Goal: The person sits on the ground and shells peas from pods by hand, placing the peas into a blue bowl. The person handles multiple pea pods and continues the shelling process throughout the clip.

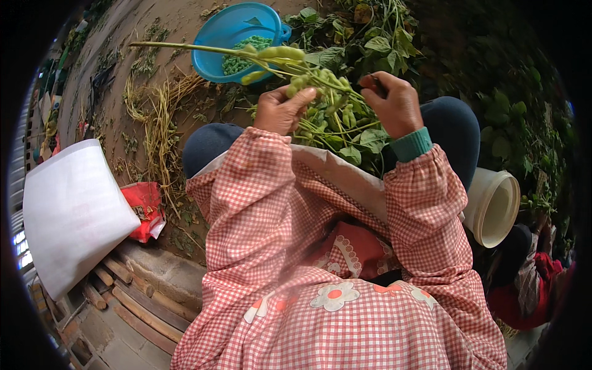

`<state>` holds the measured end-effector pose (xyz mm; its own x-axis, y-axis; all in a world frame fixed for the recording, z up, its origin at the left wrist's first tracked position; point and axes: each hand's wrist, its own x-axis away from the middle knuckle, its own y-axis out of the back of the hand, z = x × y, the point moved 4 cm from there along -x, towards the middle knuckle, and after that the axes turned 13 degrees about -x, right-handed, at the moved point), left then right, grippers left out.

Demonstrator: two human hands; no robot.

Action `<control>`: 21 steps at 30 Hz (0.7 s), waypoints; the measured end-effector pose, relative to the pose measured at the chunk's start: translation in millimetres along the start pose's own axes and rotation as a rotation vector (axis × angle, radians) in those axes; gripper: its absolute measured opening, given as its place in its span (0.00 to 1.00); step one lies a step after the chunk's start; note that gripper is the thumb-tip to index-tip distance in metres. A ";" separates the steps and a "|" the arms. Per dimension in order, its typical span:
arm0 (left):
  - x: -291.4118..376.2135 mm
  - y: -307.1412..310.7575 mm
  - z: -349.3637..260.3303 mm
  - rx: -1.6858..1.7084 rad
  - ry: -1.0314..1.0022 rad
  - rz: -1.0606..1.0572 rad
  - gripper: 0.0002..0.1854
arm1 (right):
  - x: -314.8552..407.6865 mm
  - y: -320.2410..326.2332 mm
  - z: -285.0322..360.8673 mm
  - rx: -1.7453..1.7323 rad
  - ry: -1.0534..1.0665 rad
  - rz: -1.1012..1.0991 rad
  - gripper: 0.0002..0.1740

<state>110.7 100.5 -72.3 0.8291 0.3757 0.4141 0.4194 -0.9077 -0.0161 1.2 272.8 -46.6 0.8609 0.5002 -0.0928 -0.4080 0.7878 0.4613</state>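
My left hand [283, 108] grips a cut bean plant stalk [185, 46] with plump green pods [283, 54] on it, thumb against the pods. The stalk's bare end points to the left, over a blue plastic basin [206, 60] that holds shelled green beans [249, 46]. At the right, my right hand [393, 104] is raised beside the stalk's leafy end, its thumb and fingers bent towards each other; whether something thin is between them, I cannot tell. More podded stems and green leaves [372, 138] lie below and between both hands, over my lap.
Leafy plants [379, 44] are heaped ahead and to the right. Dry stalks [159, 125] lie on the ground at left, near a white sack [76, 212] and a red packet [144, 210]. Wooden poles [148, 314] are at lower left. A white bucket [495, 208] and another person [532, 282] are at right.
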 end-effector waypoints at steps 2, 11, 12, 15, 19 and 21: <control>-0.9 -0.1 -0.5 0.037 0.002 0.038 0.07 | 3.7 -8.2 5.6 0.076 0.094 0.072 0.12; 0.6 1.1 1.5 0.086 0.083 0.122 0.08 | -0.6 -29.9 18.1 0.172 0.255 0.120 0.10; 0.8 1.6 2.4 0.095 0.098 0.112 0.09 | -0.7 -29.3 18.9 0.181 0.268 0.094 0.09; 0.7 1.2 2.2 0.202 0.103 0.193 0.09 | -2.5 -24.1 19.8 0.158 0.243 0.068 0.09; -0.3 3.6 5.0 0.239 0.137 0.224 0.10 | -3.6 -17.4 26.1 0.174 0.260 -0.026 0.10; -1.1 3.1 5.4 0.279 0.161 0.272 0.12 | -3.1 -15.9 27.1 0.175 0.226 -0.038 0.11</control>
<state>113.1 98.3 -77.7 0.8641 0.0756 0.4977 0.2962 -0.8758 -0.3812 13.2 248.9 -29.7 0.7769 0.5546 -0.2982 -0.3015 0.7434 0.5971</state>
